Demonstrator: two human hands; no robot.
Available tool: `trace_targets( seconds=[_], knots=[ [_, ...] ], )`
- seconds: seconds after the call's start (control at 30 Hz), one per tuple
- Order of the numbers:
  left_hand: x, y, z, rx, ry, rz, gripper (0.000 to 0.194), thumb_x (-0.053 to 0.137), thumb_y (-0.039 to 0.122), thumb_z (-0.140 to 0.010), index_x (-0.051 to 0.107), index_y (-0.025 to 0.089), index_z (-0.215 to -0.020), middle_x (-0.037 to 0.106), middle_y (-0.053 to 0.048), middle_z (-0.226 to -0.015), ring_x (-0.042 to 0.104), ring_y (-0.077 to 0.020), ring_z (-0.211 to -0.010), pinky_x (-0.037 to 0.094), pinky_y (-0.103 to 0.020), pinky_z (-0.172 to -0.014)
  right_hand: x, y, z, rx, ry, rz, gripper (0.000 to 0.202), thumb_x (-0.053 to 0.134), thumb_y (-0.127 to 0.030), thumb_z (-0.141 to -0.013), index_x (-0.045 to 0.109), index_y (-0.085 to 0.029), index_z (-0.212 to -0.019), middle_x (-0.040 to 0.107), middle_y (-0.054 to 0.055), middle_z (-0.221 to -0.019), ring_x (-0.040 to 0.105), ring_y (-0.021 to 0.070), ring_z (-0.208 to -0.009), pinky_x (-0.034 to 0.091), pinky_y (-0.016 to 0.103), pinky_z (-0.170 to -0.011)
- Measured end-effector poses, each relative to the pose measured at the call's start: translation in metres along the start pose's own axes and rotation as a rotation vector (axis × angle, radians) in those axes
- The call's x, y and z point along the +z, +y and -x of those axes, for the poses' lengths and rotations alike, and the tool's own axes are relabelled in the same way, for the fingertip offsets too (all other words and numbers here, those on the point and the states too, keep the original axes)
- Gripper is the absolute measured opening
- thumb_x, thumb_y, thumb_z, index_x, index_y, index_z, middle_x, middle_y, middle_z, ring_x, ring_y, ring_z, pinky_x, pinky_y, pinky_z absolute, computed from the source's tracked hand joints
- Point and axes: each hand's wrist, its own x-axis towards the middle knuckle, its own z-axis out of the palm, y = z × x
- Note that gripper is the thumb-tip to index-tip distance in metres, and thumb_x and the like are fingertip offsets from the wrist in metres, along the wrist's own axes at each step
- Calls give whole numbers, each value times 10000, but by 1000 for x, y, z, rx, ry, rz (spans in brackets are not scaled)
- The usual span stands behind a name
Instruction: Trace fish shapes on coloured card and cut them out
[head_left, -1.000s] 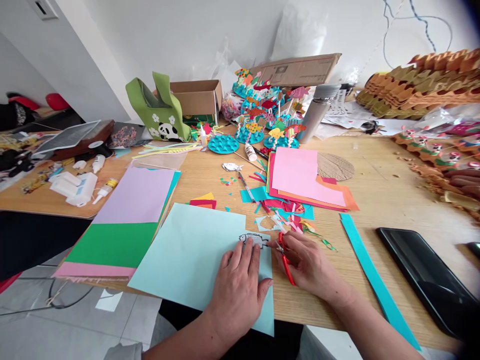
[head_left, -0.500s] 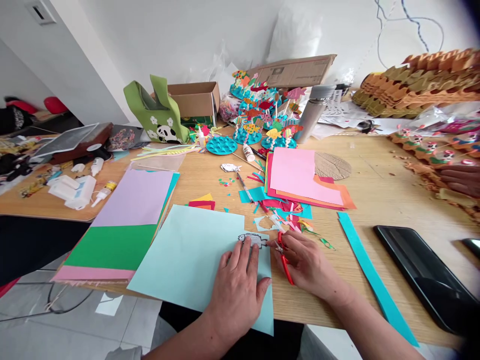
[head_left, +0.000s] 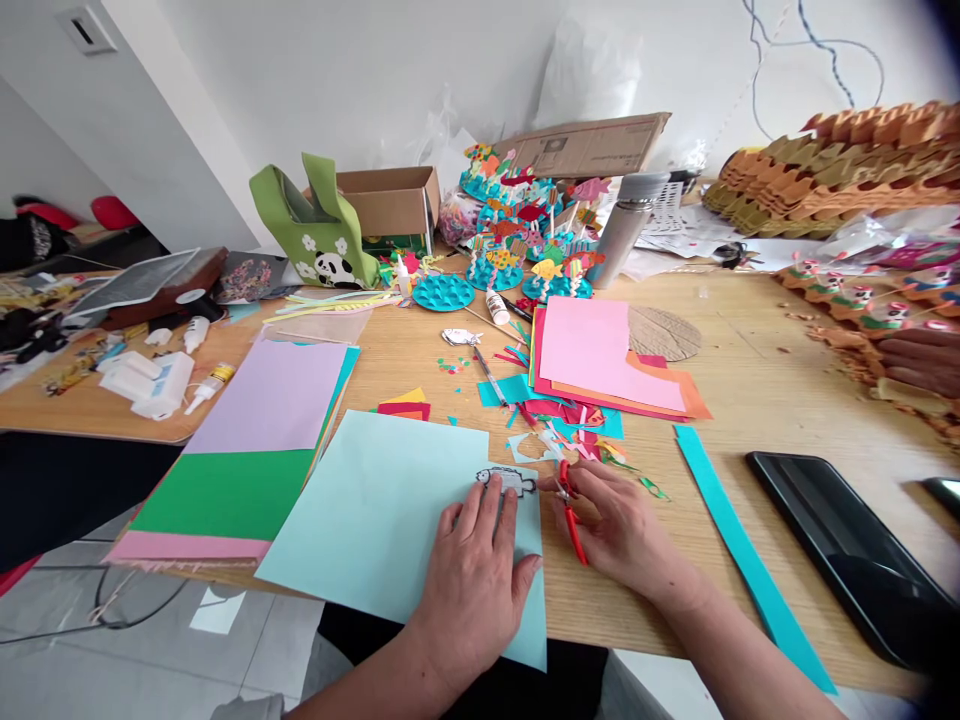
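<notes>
My left hand (head_left: 476, 570) lies flat on a sheet of light blue paper (head_left: 367, 500), fingers spread. Its fingertips press on a small greyish fish shape (head_left: 504, 480) with a black outline, near the sheet's upper right edge. Whether the fish is a separate piece or drawn on the sheet, I cannot tell. Red-handled scissors (head_left: 572, 520) are in my right hand (head_left: 611, 520), just right of the fish's tail; their blades point up and away. The right fingertips almost reach the tail. Beyond lie a pen (head_left: 489, 375) and a white paper fish (head_left: 460, 337).
Coloured paper scraps (head_left: 577, 412) lie behind my right hand, beside stacked pink paper (head_left: 585, 345). More coloured sheets (head_left: 225, 490) stand left. A teal strip (head_left: 750, 560) and black phone (head_left: 840, 550) lie right. Another person's hand (head_left: 922, 360) is at the far right edge.
My right hand and the scissors have shifted slightly right, away from the fish. The tail's black outline shows more fully. My left hand has stayed in place.
</notes>
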Motion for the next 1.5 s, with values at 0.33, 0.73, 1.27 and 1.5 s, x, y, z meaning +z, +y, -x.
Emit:
trace_targets(
  seconds=[0.33, 0.73, 1.27, 1.5],
  knots=[
    [1, 0, 1, -12, -13, -3, 553, 384, 467, -969, 421, 147, -1418, 379, -122, -1505, 405, -283, -1316, 405, -431, -990, 6, 6, 4, -30, -64, 1, 183, 504, -55, -790, 439, -222, -757, 496, 17, -667, 451, 174, -624, 343, 284, -550],
    [2, 0, 3, -13, -19, 6, 561, 369, 472, -971, 415, 141, -1423, 358, -133, -1516, 391, -290, -1332, 399, -436, -997, 7, 7, 4, -21, -71, -11, 171, 500, -63, -826, 446, -217, -775, 512, 27, -693, 463, 174, -639, 332, 286, -554],
    [2, -1, 0, -13, -16, 1, 563, 360, 474, -974, 410, 144, -1427, 364, -133, -1513, 395, -291, -1332, 402, -439, -992, 6, 4, 3, -34, -57, 15, 181, 481, -59, -828, 432, -220, -761, 502, 23, -677, 451, 171, -626, 329, 283, -544],
    [1, 0, 0, -13, -8, 6, 563, 368, 471, -972, 410, 144, -1428, 364, -134, -1512, 400, -289, -1328, 406, -432, -990, 6, 5, 3, -46, -55, 11, 196, 488, -48, -807, 418, -224, -754, 507, 20, -675, 455, 174, -623, 322, 281, -541]
  ],
)
